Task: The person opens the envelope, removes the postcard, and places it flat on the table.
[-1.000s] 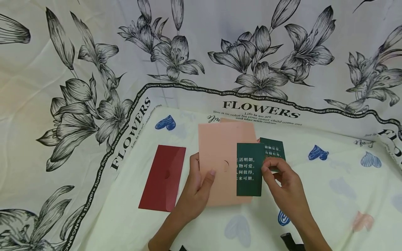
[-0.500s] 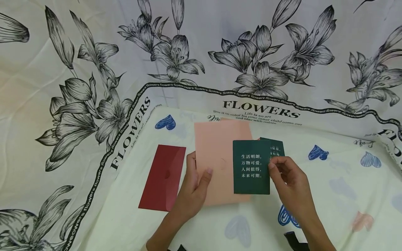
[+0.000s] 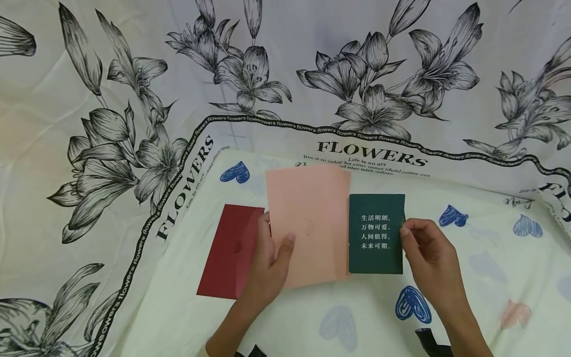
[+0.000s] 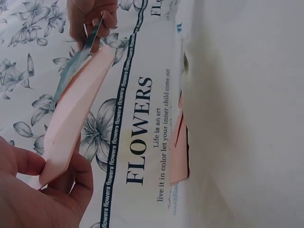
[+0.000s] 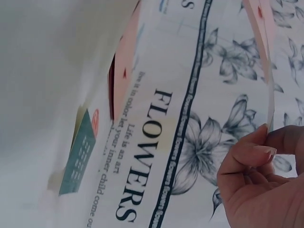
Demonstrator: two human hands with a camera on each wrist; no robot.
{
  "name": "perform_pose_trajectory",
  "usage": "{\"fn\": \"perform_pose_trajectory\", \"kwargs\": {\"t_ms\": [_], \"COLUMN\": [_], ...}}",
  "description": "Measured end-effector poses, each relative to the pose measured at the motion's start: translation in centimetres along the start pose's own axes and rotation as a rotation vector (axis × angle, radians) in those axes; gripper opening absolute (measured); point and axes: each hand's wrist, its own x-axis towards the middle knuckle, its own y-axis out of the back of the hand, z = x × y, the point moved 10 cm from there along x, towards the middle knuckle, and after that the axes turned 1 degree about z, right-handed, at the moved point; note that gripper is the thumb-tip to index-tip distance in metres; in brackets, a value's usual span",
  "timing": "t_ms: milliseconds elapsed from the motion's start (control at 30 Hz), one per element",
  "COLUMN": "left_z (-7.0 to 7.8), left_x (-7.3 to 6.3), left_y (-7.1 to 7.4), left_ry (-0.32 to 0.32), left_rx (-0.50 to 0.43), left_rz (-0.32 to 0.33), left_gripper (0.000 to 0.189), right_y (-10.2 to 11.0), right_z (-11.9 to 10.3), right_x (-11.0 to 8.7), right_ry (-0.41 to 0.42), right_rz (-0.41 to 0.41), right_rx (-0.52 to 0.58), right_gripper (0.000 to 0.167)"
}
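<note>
My left hand (image 3: 269, 263) holds a pink envelope (image 3: 308, 198) by its left side, thumb on the front and fingers behind. At the envelope's right edge is a dark green card (image 3: 376, 208) with white printed characters. Thumb and fingertips of my right hand (image 3: 430, 258) pinch that card's right edge. Both sheets are raised above the cloth, and the left wrist view shows the card (image 4: 64, 85) edge-on beside the pink envelope (image 4: 80, 99). A dark red envelope (image 3: 225, 248) lies to the left, partly covered by my left hand.
Another green card (image 5: 78, 156) lies on the cloth in the right wrist view, hidden in the head view. Farther along lies a second pink envelope (image 5: 126, 71) with a dark red edge. Beneath everything spreads a white cloth (image 3: 490, 267) with hearts, flowers and lettering.
My right hand has drawn the green card rightward, from partly covered by the pink envelope to showing its full front. My left hand and the envelope have shifted slightly left.
</note>
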Motion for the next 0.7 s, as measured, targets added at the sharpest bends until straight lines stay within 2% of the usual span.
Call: {"fn": "perform_pose_trajectory", "kwargs": {"t_ms": [200,367,700], "left_z": [-0.2,-0.1,-0.5], "left_x": [0.1,0.3,0.2], "left_y": [1.1,1.5,1.7], "left_ry": [-0.001,-0.02,0.0], "left_rx": [0.0,-0.021,-0.058], "left_rz": [0.066,0.075,0.063], "left_gripper": [0.049,0.049,0.045], "right_y": [2.2,3.9,6.7], "right_z": [1.9,3.4,6.8], "right_x": [0.2,0.6,1.3], "right_ry": [-0.069,-0.114,-0.183], "right_rz": [0.045,0.063,0.088], "right_rx": [-0.058,-0.056,-0.029], "right_gripper": [0.023,0.021,0.017]}}
